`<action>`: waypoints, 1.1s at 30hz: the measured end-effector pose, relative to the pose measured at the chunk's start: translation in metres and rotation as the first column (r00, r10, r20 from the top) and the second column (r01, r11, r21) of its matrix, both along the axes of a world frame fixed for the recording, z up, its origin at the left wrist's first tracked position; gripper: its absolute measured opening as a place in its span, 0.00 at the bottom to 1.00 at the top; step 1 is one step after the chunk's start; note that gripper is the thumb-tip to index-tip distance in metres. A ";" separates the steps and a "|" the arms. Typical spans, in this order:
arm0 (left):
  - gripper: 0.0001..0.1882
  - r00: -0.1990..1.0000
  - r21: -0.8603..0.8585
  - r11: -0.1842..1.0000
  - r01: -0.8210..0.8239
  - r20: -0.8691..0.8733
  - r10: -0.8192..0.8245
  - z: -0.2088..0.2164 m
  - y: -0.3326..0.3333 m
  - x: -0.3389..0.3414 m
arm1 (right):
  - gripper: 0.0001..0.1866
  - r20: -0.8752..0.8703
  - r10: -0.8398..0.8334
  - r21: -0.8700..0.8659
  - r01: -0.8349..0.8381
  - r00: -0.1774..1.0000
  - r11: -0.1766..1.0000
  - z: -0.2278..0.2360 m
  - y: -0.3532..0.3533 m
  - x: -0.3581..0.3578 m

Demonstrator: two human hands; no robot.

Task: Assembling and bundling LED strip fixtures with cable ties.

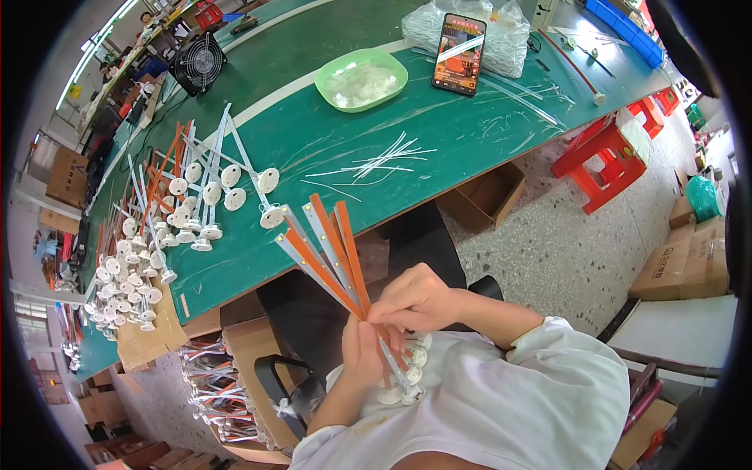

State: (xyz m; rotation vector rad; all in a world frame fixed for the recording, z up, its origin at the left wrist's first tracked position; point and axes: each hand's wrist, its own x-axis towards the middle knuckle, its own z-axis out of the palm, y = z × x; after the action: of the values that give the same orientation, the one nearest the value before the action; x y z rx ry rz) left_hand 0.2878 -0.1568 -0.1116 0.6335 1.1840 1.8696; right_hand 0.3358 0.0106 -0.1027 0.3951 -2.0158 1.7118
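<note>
A bundle of orange and silver strips (333, 254), dotted with small yellow squares, stands tilted in front of my chest. My left hand (362, 352) is closed around its middle. White round end discs (415, 362) on the strips' lower ends rest against my shirt, partly covered by my hands. My right hand (415, 301) is pinched together at the bundle, just above the left; what its fingertips hold is too small to make out. Thin white ties (384, 163) lie loosely crossed on the green table (258, 149) beyond the bundle.
More disc-ended strips (188, 204) are heaped on the table at left. A light green bowl (362, 98), a propped phone (460, 55) and a plastic bag (505, 39) stand farther back. An open box of bundled strips (262, 345) sits lower left; a red stool (599, 160) stands right.
</note>
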 end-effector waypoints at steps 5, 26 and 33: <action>0.19 0.979 -0.182 0.982 0.047 -0.185 -0.082 0.016 -0.007 -0.016 | 0.12 -0.264 -0.208 0.265 0.278 0.942 0.923 -0.006 -0.013 0.008; 0.15 0.788 -0.127 0.947 -0.295 -0.593 0.166 0.003 -0.008 -0.003 | 0.18 -0.249 -0.232 0.491 0.329 0.940 0.807 0.016 -0.037 0.027; 0.17 0.956 -0.220 0.974 -0.051 -0.292 -0.015 0.003 -0.020 -0.008 | 0.19 -0.005 -0.024 0.351 0.025 1.000 0.936 0.014 -0.024 0.034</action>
State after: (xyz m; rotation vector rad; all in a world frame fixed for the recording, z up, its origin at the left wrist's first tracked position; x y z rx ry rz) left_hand 0.2799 -0.1772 -0.1083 0.7910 1.5723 1.6613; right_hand 0.3698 -0.0132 -0.0889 0.4834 -2.3193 1.3314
